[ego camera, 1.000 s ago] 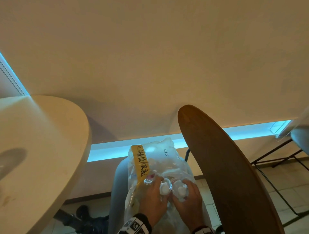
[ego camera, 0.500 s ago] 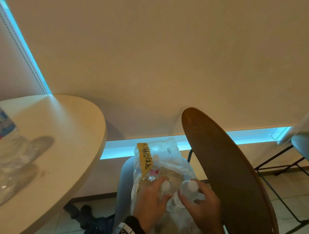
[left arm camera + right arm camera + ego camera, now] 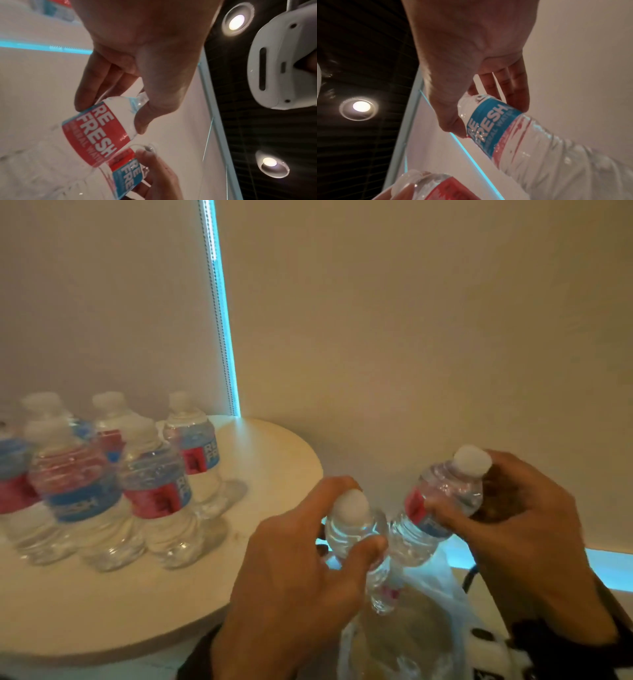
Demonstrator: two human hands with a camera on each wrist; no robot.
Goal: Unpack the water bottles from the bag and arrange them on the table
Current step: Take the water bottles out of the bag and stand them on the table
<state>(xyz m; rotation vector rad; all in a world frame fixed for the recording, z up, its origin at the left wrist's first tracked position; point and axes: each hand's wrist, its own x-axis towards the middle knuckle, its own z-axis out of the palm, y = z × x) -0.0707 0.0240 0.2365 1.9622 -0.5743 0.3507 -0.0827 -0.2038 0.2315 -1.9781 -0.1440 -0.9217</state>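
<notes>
- Both bottles lifted clear of bag (image 3: 428, 621) since earlier.
- Left hand (image 3: 294, 570) grips one bottle (image 3: 352, 529); right hand (image 3: 513, 518) another (image 3: 442, 501).
- Next: stand both at table's (image 3: 274, 474) three o'clock, beside standing cluster (image 3: 113, 484).

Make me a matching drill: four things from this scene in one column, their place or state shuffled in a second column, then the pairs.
Things:
1. left hand
2. right hand
3. bag
4. table

Places or states:
A. bears a group of upright bottles
B. grips a bottle with blue label facing its wrist camera
C. lies open below both hands
D. grips a bottle with red label facing its wrist camera

Pairs: 1-D, 2-B, 3-C, 4-A
</notes>
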